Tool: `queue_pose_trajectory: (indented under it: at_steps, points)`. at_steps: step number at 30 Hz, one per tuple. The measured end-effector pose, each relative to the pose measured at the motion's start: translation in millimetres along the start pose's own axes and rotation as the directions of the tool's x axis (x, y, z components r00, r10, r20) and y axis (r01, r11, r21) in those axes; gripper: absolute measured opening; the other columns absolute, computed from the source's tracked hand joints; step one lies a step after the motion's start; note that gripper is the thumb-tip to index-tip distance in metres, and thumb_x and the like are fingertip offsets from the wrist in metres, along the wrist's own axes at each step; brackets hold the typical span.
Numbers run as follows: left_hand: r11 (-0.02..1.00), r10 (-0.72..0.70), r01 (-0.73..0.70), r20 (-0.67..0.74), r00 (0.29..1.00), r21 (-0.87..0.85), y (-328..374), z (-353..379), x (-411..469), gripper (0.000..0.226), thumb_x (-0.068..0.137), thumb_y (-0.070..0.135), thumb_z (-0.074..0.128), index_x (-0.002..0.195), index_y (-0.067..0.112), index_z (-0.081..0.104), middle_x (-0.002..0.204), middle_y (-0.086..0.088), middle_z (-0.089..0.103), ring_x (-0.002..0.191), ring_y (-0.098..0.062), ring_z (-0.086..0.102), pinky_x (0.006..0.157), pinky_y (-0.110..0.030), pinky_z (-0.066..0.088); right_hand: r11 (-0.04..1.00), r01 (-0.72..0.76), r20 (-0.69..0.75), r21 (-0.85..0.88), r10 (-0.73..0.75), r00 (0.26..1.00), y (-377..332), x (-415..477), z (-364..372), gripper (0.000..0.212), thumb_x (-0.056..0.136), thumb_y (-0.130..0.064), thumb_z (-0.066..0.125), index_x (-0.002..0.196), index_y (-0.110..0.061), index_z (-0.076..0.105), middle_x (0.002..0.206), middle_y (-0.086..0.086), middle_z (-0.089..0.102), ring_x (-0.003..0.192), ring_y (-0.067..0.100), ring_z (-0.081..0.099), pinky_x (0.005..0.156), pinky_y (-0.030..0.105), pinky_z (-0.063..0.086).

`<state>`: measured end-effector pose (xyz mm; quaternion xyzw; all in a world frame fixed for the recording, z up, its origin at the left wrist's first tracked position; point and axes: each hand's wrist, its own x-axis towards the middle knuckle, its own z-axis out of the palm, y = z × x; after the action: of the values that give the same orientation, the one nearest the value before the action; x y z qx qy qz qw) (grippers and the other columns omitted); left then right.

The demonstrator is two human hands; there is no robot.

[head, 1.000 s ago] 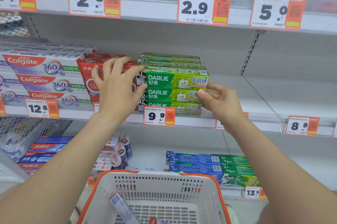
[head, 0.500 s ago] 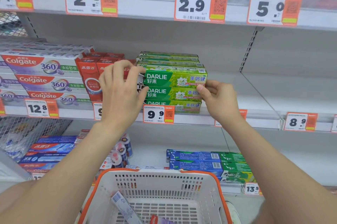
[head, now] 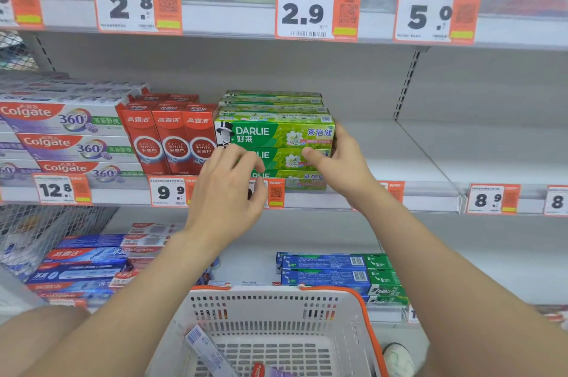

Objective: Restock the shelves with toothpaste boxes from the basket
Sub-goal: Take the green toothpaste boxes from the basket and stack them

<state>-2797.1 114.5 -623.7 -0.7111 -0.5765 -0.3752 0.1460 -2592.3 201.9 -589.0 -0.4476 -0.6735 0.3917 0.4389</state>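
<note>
Green Darlie toothpaste boxes [head: 276,134] lie stacked on the middle shelf [head: 399,158], beside red upright boxes [head: 172,143]. My right hand [head: 344,164] cups the stack's right end, with the thumb on the front of the second box and the fingers round the end. My left hand [head: 227,192] hovers just in front of the stack's lower left with loosely curled fingers, holding nothing. Below, the white basket [head: 276,312] with an orange rim holds a white barcoded box [head: 206,346] and a Colgate box [head: 261,372].
Colgate 360 boxes [head: 64,143] fill the shelf's left side. Right of the Darlie stack the shelf is bare. Price tags [head: 169,192] line the shelf edges. The lower shelf holds blue and green boxes [head: 325,272] and more Colgate boxes [head: 83,266].
My left hand has dropped away from the stack's left end and come down toward me. My right hand has slid up along the stack's right end.
</note>
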Motion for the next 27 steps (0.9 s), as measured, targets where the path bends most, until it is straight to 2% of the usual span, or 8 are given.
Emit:
queue_pose_trajectory:
  at_steps: [3,7,10,13,17,20,23,27]
  points:
    - [1.000,-0.014,0.014,0.026,1.000,0.012,-3.5,1.9,-1.0,0.007,0.091,0.017,0.067,0.098,0.016,0.066,0.100,0.001,0.060,0.096,-0.025,0.053,0.082,-0.045,0.048,1.000,0.013,-0.030,0.013,-0.012,0.999,3.8,3.4,5.0,0.045,0.096,-0.004,0.069,0.135,-0.021,0.057,0.116,-0.009,0.074,0.100,0.003,0.073,0.091,0.037,0.062]
    - [1.000,-0.007,0.007,0.047,0.999,0.011,-4.6,3.1,-3.1,0.005,0.092,0.018,0.066,0.097,0.017,0.067,0.097,0.002,0.062,0.094,-0.024,0.055,0.081,-0.043,0.048,1.000,-0.010,-0.020,-0.023,0.009,1.000,3.6,0.8,3.7,0.054,0.089,-0.018,0.076,0.138,-0.024,0.055,0.123,-0.012,0.073,0.113,0.006,0.070,0.103,0.044,0.057]
    - [1.000,0.017,-0.016,0.089,0.996,-0.012,1.1,3.2,-8.6,0.003,0.092,0.021,0.065,0.095,0.020,0.065,0.089,0.006,0.063,0.087,-0.021,0.058,0.073,-0.040,0.050,0.979,-0.029,-0.188,-0.199,-0.009,0.982,0.4,-13.9,5.7,0.079,0.082,-0.028,0.078,0.150,-0.016,0.039,0.145,0.000,0.056,0.132,0.014,0.053,0.113,0.039,0.044]
    - [0.994,-0.089,0.102,0.306,0.948,-0.027,9.9,11.3,-21.7,0.003,0.090,0.033,0.062,0.088,0.031,0.062,0.079,0.014,0.065,0.075,-0.015,0.061,0.064,-0.035,0.051,0.907,0.085,-0.304,-0.412,-0.225,0.926,1.7,-50.5,11.6,0.059,0.081,-0.010,0.071,0.134,-0.004,0.045,0.130,0.009,0.048,0.120,0.025,0.048,0.104,0.037,0.041]
    - [0.973,-0.135,0.229,0.719,0.681,-0.034,20.9,38.8,-57.8,0.012,0.085,0.039,0.054,0.085,0.030,0.063,0.081,0.011,0.071,0.079,-0.020,0.067,0.072,-0.036,0.057,0.781,0.138,0.198,-0.608,-0.019,0.980,19.7,-101.7,21.2,0.022,0.084,-0.014,0.059,0.104,-0.013,0.070,0.098,0.005,0.065,0.096,0.024,0.061,0.089,0.035,0.053]
    - [0.983,-0.065,0.185,0.894,0.444,-0.020,31.4,70.4,-105.9,0.011,0.092,0.033,0.054,0.090,0.031,0.065,0.095,0.005,0.073,0.088,-0.024,0.066,0.079,-0.036,0.056,0.558,0.327,0.574,-0.763,0.350,0.741,41.1,-136.7,20.9,0.018,0.093,-0.020,0.052,0.076,-0.016,0.055,0.072,0.002,0.051,0.085,0.034,0.060,0.070,0.039,0.054]
    - [0.980,-0.054,0.200,0.975,0.215,0.010,39.2,108.3,-171.0,0.012,0.096,0.036,0.053,0.095,0.036,0.064,0.108,0.002,0.071,0.094,-0.022,0.067,0.088,-0.040,0.058,0.404,0.526,0.651,-0.749,0.597,0.469,71.6,-169.3,20.9,0.026,0.098,-0.015,0.052,0.072,-0.018,0.045,0.077,0.002,0.051,0.083,0.031,0.063,0.070,0.039,0.056]
    - [0.993,-0.097,0.068,0.995,0.013,0.096,50.6,155.2,-259.0,0.023,0.096,0.031,0.051,0.101,0.017,0.068,0.111,-0.004,0.070,0.096,-0.027,0.067,0.086,-0.043,0.060,0.369,0.609,0.659,-0.702,0.661,0.359,103.7,-196.6,25.7,0.011,0.098,-0.007,0.051,0.091,-0.012,0.057,0.089,0.003,0.054,0.072,0.022,0.058,0.057,0.033,0.046]
